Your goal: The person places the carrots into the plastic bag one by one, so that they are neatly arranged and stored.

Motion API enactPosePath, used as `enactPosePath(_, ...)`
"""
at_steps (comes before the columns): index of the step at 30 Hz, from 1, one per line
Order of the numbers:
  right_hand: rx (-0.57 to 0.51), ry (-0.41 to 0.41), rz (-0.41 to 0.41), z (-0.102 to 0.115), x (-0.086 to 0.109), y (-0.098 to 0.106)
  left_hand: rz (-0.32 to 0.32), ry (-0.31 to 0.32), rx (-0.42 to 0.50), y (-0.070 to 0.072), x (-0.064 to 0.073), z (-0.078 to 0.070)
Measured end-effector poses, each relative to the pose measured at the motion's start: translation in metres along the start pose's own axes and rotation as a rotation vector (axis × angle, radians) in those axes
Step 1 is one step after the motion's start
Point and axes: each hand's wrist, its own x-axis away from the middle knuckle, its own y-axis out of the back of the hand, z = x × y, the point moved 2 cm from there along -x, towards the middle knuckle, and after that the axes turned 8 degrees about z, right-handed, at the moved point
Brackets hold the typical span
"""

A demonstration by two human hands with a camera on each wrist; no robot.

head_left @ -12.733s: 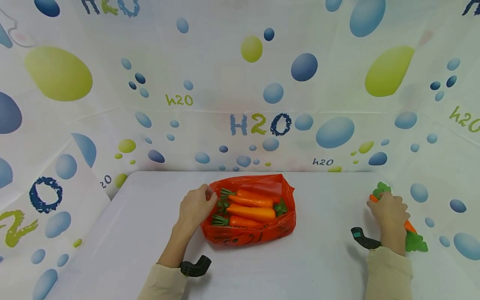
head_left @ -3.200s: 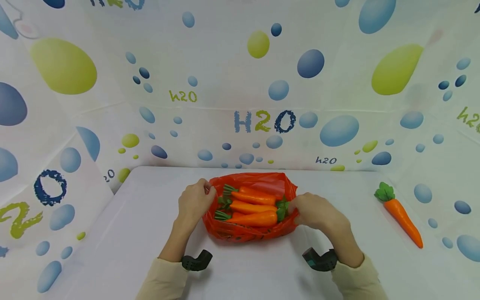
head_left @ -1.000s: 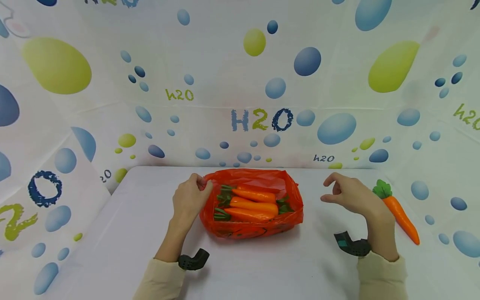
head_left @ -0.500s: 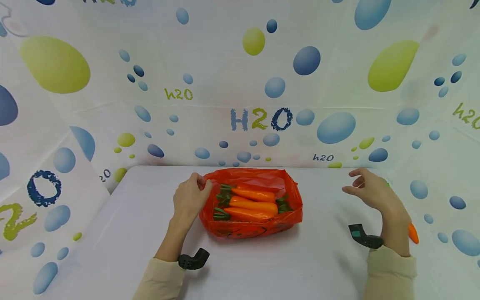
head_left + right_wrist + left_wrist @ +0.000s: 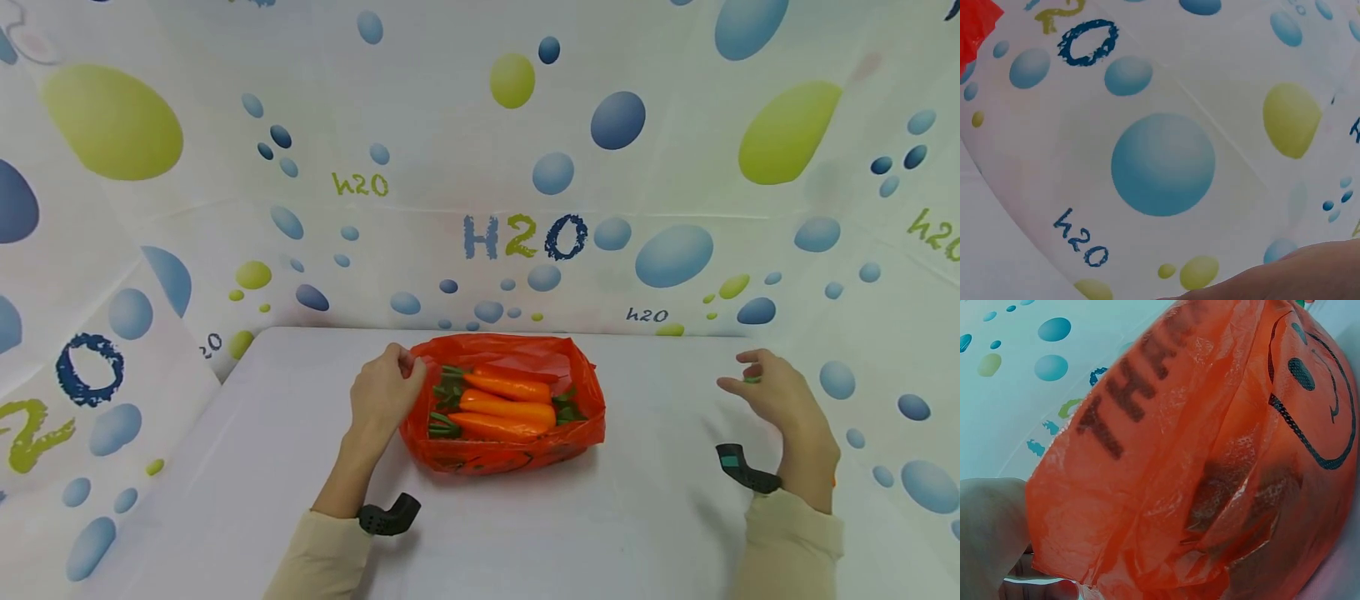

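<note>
A red plastic bag (image 5: 487,458) lies with its mouth open on the white table, several orange carrots (image 5: 506,408) with green tops inside it. The left hand (image 5: 382,396) pinches the bag's left edge between thumb and fingers. In the left wrist view that bag (image 5: 1166,450) shows dark lettering and a smiling face, with part of the left hand (image 5: 991,531) at its edge. Over at the right, the right hand (image 5: 787,404) has thumb and fingers apart above a single carrot. Green leaves (image 5: 752,380) show between its fingers; hand and wrist hide most of this carrot.
The white table (image 5: 637,517) runs back to a hanging sheet (image 5: 420,125) printed with blue and green drops. Each wrist carries a black camera mount, the left mount (image 5: 390,514) near the bag's front left. Both sleeves are beige.
From the bag's right end, the right hand has moved away to the right, over the lone carrot, covering most of it. The left hand stays at the bag's edge.
</note>
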Motion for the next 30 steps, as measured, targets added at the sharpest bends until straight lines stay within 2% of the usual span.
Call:
enactPosePath(4, 0.0, -0.044, -0.033, -0.012, -0.002, -0.002, 0.01, 0.001, 0.001, 0.0, 0.0, -0.001)
enactPosePath(10, -0.017, -0.167, -0.073, -0.04, -0.004, -0.004, 0.028, 0.006, 0.004, -0.003, -0.001, -0.004)
enactPosePath(15, -0.063, -0.21, -0.042, -0.055, -0.007, -0.011, 0.039, 0.01, 0.017, -0.004, -0.001, -0.005)
enactPosePath(22, -0.143, -0.282, 0.022, -0.061, -0.01, -0.018, 0.048, 0.007, 0.022, -0.003, 0.0, -0.005)
enactPosePath(30, -0.083, -0.267, 0.092, -0.069, -0.016, -0.028, 0.044, 0.011, 0.011, -0.002, 0.0, -0.002)
